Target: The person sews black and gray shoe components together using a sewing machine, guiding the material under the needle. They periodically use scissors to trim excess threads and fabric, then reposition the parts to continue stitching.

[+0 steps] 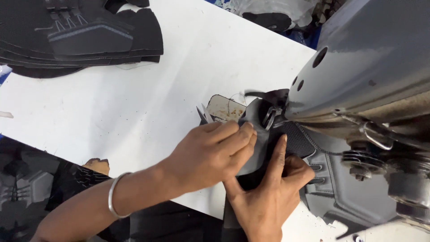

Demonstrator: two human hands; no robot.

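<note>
A dark grey and black shoe upper piece [293, 143] lies under the head of a grey sewing machine [367, 67], beside its presser foot [270, 117]. My left hand [210, 154], with a metal bangle on its wrist, pinches the piece's grey edge just left of the presser foot. My right hand [268, 192] presses on the same piece from below, index finger stretched up toward the foot. A thread runs over a worn metal plate [224, 109] behind my left hand.
A stack of black shoe uppers [85, 38] rests at the far left of the white table [112, 103]. More dark pieces [31, 188] sit below the table's near edge at lower left. Black material and bags [273, 18] lie at the far edge.
</note>
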